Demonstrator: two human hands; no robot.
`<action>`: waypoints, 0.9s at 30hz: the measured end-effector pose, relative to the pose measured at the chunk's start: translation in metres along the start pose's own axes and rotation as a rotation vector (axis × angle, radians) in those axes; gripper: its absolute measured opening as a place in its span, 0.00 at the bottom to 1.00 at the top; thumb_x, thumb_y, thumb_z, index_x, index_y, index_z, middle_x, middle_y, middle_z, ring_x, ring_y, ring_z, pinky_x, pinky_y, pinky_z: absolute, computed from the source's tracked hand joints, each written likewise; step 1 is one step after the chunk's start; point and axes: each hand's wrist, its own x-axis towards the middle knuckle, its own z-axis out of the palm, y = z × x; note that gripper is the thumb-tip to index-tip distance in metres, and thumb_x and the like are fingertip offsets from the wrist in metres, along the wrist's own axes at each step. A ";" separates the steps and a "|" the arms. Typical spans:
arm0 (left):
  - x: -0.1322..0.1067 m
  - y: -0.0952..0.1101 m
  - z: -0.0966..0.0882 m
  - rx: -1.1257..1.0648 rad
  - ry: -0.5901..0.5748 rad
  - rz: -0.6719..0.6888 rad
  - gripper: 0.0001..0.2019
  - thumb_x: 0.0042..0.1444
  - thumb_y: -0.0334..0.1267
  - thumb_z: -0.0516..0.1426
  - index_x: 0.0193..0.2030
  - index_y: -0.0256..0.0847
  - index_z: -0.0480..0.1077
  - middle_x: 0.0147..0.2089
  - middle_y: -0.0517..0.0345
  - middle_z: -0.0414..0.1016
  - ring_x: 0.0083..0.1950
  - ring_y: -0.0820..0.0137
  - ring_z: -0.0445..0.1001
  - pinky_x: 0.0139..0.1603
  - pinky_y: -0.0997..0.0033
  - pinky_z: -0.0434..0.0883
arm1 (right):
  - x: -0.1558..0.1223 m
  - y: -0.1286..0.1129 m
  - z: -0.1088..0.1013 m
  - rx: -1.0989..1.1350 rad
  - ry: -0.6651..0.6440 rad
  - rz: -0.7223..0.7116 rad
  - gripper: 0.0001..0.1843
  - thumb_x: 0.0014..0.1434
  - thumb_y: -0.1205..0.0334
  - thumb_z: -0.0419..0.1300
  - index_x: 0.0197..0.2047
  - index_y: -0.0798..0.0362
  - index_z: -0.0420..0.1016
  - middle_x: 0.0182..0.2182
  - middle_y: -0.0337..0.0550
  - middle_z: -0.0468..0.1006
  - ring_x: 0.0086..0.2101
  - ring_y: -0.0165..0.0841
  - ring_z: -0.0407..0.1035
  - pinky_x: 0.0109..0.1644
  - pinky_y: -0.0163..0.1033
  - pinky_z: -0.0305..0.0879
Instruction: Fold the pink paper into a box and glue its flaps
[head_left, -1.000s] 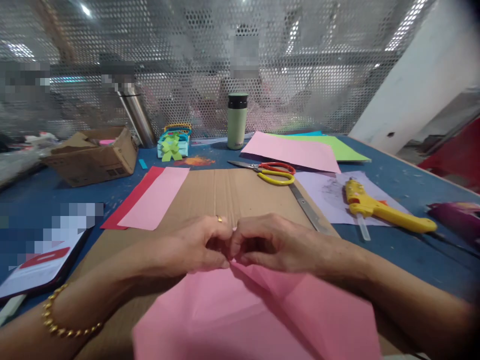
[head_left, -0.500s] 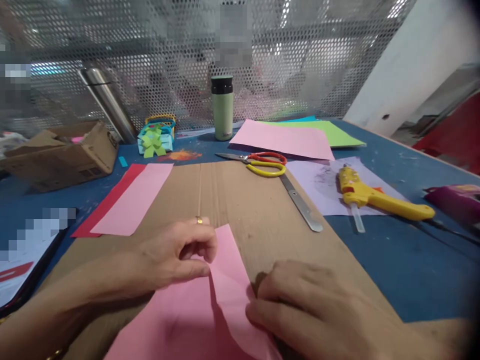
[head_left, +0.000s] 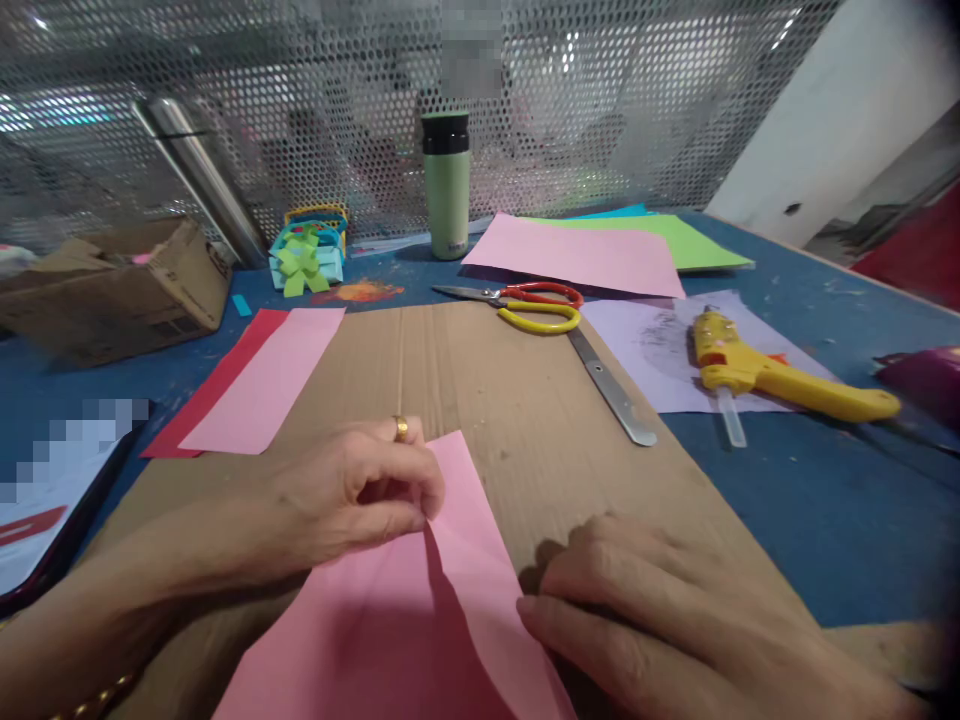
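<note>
A pink paper sheet [head_left: 420, 620], folded along a diagonal crease, lies on a brown cardboard mat [head_left: 487, 380] in front of me. My left hand [head_left: 352, 495], with a gold ring, is curled and pinches the folded top corner of the pink sheet. Lower right, my right hand [head_left: 660, 620] lies with its fingers together, pressing the sheet's right folded edge down against the cardboard.
Red-and-yellow scissors [head_left: 525, 305] and a metal ruler [head_left: 611, 385] lie on the mat's far right. A yellow glue gun [head_left: 780, 375] rests on lilac paper. Pink and red strips [head_left: 255, 385], a green flask [head_left: 446, 185], a cardboard box [head_left: 120, 290] and paper sheets [head_left: 585, 255] lie around.
A second ago both hands pinched the sheet's top together. The right hand then moved down and right along the fold and now presses it; the left hand kept the corner.
</note>
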 end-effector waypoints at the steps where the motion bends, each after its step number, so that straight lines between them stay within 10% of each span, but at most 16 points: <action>1: 0.000 0.000 0.000 0.005 0.006 0.013 0.07 0.60 0.31 0.54 0.33 0.41 0.72 0.33 0.61 0.67 0.33 0.76 0.63 0.33 0.75 0.60 | 0.001 0.000 -0.001 -0.011 -0.003 0.005 0.15 0.69 0.65 0.47 0.41 0.51 0.75 0.32 0.46 0.77 0.34 0.34 0.72 0.39 0.39 0.68; 27: 0.003 0.005 0.001 0.072 -0.010 -0.035 0.07 0.62 0.35 0.52 0.34 0.40 0.68 0.32 0.62 0.66 0.32 0.75 0.63 0.33 0.74 0.60 | 0.014 0.006 -0.017 0.157 -0.240 0.151 0.10 0.60 0.73 0.53 0.39 0.53 0.73 0.36 0.44 0.74 0.35 0.32 0.69 0.37 0.36 0.65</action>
